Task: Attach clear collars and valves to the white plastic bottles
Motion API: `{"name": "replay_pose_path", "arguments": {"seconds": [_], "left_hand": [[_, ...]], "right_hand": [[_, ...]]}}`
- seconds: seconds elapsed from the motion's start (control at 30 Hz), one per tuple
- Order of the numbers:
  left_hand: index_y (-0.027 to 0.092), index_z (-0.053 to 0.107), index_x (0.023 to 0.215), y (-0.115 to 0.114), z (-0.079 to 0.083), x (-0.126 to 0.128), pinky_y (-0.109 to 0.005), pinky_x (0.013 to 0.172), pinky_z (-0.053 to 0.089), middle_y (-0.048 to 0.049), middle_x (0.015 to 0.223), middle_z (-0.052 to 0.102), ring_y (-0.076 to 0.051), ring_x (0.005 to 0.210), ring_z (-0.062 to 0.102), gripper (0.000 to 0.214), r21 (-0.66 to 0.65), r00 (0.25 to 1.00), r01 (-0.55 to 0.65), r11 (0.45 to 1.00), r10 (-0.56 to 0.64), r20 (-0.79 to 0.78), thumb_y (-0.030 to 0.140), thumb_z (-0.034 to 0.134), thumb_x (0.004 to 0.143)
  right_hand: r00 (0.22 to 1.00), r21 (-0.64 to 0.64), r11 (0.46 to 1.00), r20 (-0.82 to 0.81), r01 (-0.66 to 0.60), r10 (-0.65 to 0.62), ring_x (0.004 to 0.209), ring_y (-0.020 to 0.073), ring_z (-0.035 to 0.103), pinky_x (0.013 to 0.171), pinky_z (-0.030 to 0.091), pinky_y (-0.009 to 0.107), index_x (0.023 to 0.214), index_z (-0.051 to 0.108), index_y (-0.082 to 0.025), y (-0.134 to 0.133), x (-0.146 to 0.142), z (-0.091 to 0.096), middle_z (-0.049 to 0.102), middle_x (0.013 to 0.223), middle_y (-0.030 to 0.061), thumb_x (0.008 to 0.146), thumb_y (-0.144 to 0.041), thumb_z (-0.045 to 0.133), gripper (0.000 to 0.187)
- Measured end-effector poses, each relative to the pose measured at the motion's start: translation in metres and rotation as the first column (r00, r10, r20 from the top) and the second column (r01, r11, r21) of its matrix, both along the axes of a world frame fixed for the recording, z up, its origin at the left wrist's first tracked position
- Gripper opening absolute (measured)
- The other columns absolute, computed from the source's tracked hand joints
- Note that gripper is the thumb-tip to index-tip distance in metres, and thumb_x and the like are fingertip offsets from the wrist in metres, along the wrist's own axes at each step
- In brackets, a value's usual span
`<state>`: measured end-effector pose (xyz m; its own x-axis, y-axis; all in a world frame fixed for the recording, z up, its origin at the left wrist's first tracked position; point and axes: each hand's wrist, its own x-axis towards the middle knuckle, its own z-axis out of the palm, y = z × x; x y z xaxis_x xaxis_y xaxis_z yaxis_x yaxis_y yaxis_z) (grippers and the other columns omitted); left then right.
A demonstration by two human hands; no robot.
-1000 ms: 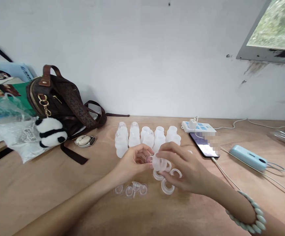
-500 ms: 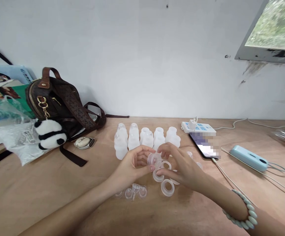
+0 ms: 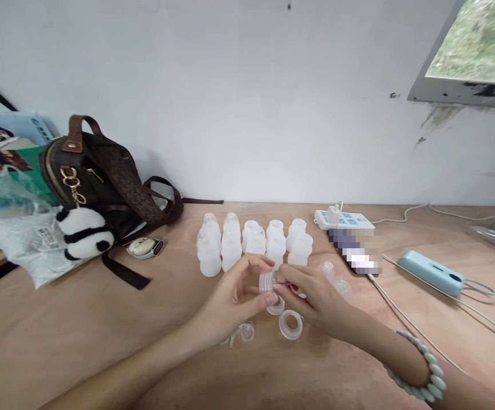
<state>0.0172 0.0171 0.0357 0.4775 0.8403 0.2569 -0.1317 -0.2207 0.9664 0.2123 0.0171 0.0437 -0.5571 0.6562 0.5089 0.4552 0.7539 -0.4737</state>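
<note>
My left hand (image 3: 234, 296) and my right hand (image 3: 311, 293) meet over the wooden table (image 3: 102, 353), both pinching one small clear threaded plastic piece (image 3: 266, 281). My right wrist wears a pale green bead bracelet (image 3: 422, 367). Just below the hands lie white plastic rings (image 3: 290, 324) and small clear fittings (image 3: 244, 332). Behind the hands stand several small white plastic bottles (image 3: 253, 242) in rows.
A brown handbag (image 3: 102, 176) with a panda charm (image 3: 82, 232) sits at the left beside plastic bags (image 3: 20, 239). A power strip (image 3: 343, 219), a phone (image 3: 354, 253) on a cable and a light blue device (image 3: 430, 272) lie at the right.
The larger threaded part left my right hand, which now shares the small clear piece with the left. Both hands dropped slightly lower and nearer to me.
</note>
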Motion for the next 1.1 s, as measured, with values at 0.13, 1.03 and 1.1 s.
{"name": "replay_pose_path", "arguments": {"seconds": [0.13,1.03,1.1], "left_hand": [[0.020,0.051,0.096,0.000,0.002,-0.001,-0.025,0.069,0.049,0.0000,0.091,0.062,-0.014,0.082,0.062,0.027,-0.094,0.993,0.099,0.991,-0.093,0.067,0.027,0.074,0.082],[0.017,0.053,0.094,0.016,0.010,-0.011,-0.023,0.074,0.050,-0.0016,0.092,0.070,-0.011,0.081,0.067,0.035,-0.190,0.965,0.238,0.953,-0.210,0.154,0.030,0.081,0.078],[0.017,0.053,0.095,0.014,0.008,-0.009,-0.025,0.076,0.051,-0.0026,0.093,0.071,-0.013,0.085,0.068,0.035,-0.224,0.960,0.265,0.938,-0.233,0.156,0.030,0.081,0.077]], "right_hand": [[0.998,-0.218,0.975,-0.044,-0.049,0.041,0.054,0.0089,0.039,0.050,0.030,0.021,0.070,0.041,-0.020,-0.004,0.001,0.006,0.044,0.061,-0.0052,0.097,-0.027,0.045,0.029],[0.997,0.102,0.993,0.042,0.055,-0.060,0.073,0.0156,0.053,0.061,0.042,0.026,0.101,0.051,-0.019,-0.003,0.007,0.013,0.056,0.089,0.0033,0.083,-0.050,0.069,0.040],[0.996,0.087,0.995,0.074,0.046,-0.052,0.076,0.0169,0.054,0.063,0.045,0.027,0.110,0.052,-0.018,-0.002,0.007,0.012,0.057,0.093,0.0046,0.081,-0.049,0.072,0.047]]}}
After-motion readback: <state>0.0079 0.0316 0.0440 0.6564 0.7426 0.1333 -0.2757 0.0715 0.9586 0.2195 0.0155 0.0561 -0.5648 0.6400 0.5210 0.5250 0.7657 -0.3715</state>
